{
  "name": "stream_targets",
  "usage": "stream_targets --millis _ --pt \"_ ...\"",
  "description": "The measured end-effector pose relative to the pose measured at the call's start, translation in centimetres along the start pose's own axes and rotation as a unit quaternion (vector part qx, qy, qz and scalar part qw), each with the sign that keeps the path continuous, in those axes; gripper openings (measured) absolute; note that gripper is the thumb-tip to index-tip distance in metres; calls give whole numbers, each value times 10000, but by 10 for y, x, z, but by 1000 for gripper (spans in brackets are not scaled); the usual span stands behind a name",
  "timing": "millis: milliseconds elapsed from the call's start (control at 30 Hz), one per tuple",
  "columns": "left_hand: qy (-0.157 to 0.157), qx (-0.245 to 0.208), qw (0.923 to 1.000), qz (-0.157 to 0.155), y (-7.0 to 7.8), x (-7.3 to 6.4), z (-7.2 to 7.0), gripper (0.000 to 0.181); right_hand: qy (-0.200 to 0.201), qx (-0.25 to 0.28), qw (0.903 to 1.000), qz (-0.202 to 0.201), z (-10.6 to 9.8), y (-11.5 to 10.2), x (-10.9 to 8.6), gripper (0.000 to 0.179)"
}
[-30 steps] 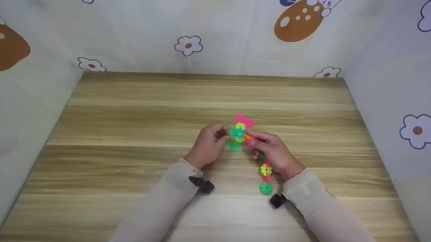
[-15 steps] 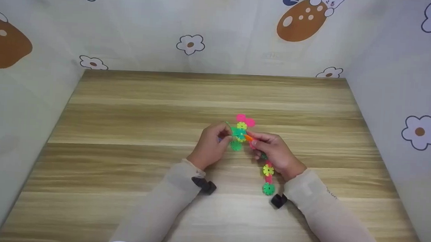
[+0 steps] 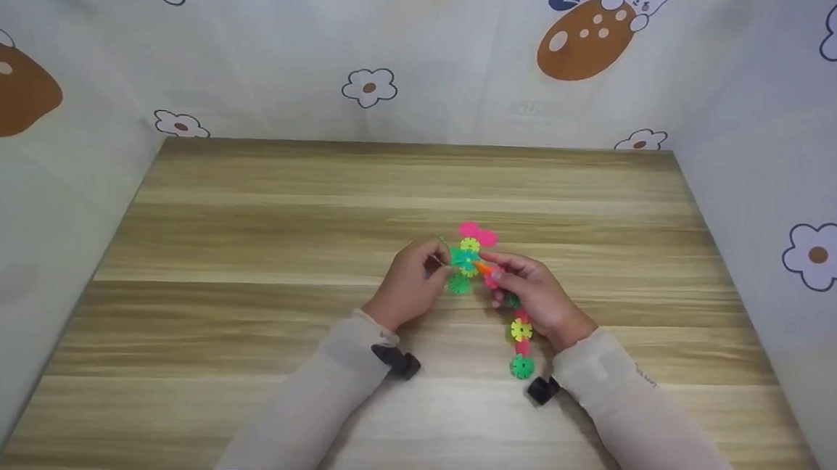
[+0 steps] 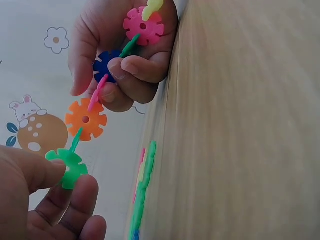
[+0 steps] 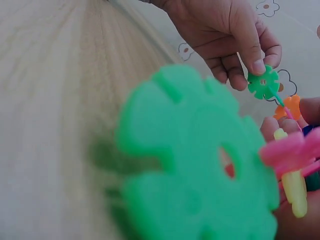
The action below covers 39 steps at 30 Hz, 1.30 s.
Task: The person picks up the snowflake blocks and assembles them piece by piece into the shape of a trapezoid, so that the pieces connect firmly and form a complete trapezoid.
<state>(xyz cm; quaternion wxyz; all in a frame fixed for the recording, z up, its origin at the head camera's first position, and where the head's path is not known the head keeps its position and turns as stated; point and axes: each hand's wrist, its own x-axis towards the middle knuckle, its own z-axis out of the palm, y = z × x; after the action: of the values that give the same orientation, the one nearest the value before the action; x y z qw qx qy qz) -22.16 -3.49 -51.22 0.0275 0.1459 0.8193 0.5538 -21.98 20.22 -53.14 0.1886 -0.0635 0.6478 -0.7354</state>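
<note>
My left hand (image 3: 412,274) pinches a light green notched plastic disc (image 4: 75,170) between thumb and fingers. That disc ends a chain of interlocking flower discs, with an orange disc (image 4: 86,119) joined to it by a green one seen edge-on. My right hand (image 3: 534,296) grips the chain farther along, its fingers around a dark blue disc (image 4: 106,66). From the right hand the chain runs on past a pink disc (image 4: 145,26) and a yellow disc (image 3: 521,331) to a green end disc (image 3: 521,366), which looms large in the right wrist view.
Just beyond the hands, a second group of joined discs lies flat on the wood-grain table (image 3: 282,205), with pink discs (image 3: 469,229), a yellow disc (image 3: 469,245) and a green disc (image 3: 459,284). Patterned curtain walls (image 3: 443,62) stand at the back and both sides.
</note>
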Motion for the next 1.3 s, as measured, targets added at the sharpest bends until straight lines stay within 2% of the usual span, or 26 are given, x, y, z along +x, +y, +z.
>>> stream_targets --millis 133,200,267,333,433,533,633,767,900,1033,1167,1233,1300 --pt "-21 71 9999 -95 0 0 -4 7 -153 198 9997 -66 -3 -1 0 34" --pt "-1 199 9996 -197 -1 0 -5 11 -102 296 9995 -104 -4 -2 0 30" --pt "-49 403 9982 -433 -1 0 -6 19 26 429 9990 -140 -4 -2 0 27" --pt "-257 774 9945 -663 0 -1 -5 25 208 528 9983 -156 -3 -2 1 27" --pt "-843 1476 9813 -907 3 -3 -4 31 425 607 9971 -159 -2 -2 1 26" --pt "-1387 2134 9636 -815 5 -5 -1 40 486 534 9973 -155 -2 0 2 26" --pt "-1579 2409 9549 -717 6 -6 0 44 455 434 9979 -163 -2 0 2 27" --pt "-1541 2416 9555 -706 7 -6 0 40 379 413 9983 -135 -2 -1 2 29" --pt "-1509 2416 9558 -725 6 -7 0 29 321 478 9983 -132 -2 -1 1 30" --pt "-1586 2501 9520 -778 6 -8 0 16 317 501 9981 -159 -2 0 1 30" --pt "-1667 2607 9475 -811 8 -8 -1 14 334 443 9983 -192 -3 0 1 29" --pt "-1662 2581 9479 -849 8 -8 -1 14 345 440 9982 -203 -2 0 0 29" --pt "-1608 2443 9520 -900 7 -7 -2 14 385 448 9980 -204 -2 0 0 28"
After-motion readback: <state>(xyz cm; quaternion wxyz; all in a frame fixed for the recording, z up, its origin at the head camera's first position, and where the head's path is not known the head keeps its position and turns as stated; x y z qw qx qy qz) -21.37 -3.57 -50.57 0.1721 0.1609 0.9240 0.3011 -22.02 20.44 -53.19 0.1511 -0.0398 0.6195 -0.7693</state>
